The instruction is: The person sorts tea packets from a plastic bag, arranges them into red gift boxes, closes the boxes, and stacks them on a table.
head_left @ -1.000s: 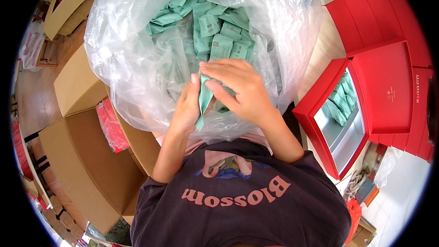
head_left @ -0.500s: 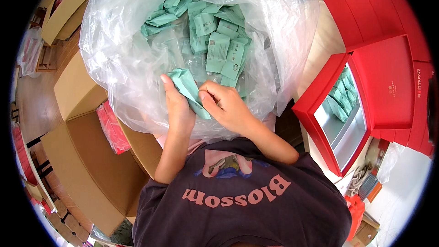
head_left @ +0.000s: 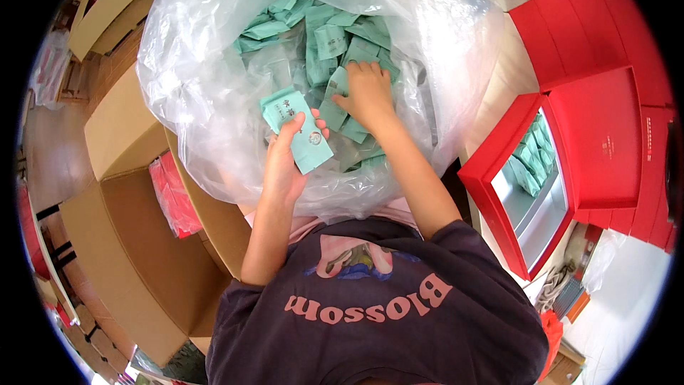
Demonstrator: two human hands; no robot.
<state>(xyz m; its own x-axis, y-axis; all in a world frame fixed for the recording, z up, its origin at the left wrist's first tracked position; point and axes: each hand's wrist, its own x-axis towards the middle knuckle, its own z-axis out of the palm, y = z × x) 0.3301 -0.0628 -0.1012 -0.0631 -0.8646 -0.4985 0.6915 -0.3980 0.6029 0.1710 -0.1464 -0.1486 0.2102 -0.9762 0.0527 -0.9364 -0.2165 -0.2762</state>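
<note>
My left hand [head_left: 288, 146] is closed around a small stack of pale green packets [head_left: 311, 144], held tilted over the near part of a big clear plastic bag [head_left: 192, 121]. Inside the bag lies a loose pile of the same green packets [head_left: 330, 41]. My right hand [head_left: 370, 93] reaches into that pile from the right, its thumb apart from its fingers and resting on a packet [head_left: 331, 115]; the fingertips touch the packets behind. Nothing is lifted in it.
On the right, an open red box [head_left: 491, 178] with a silver-grey inside holds a row of green packets [head_left: 533, 153]. More red boxes [head_left: 570, 21] are stacked behind it. An open cardboard carton [head_left: 128, 257] stands at my left, with a pink-red plastic-wrapped bundle [head_left: 173, 196] inside.
My right hand has left the packets in my left hand and moved up into the pile. My left hand has turned its stack, so a broad printed face now shows.
</note>
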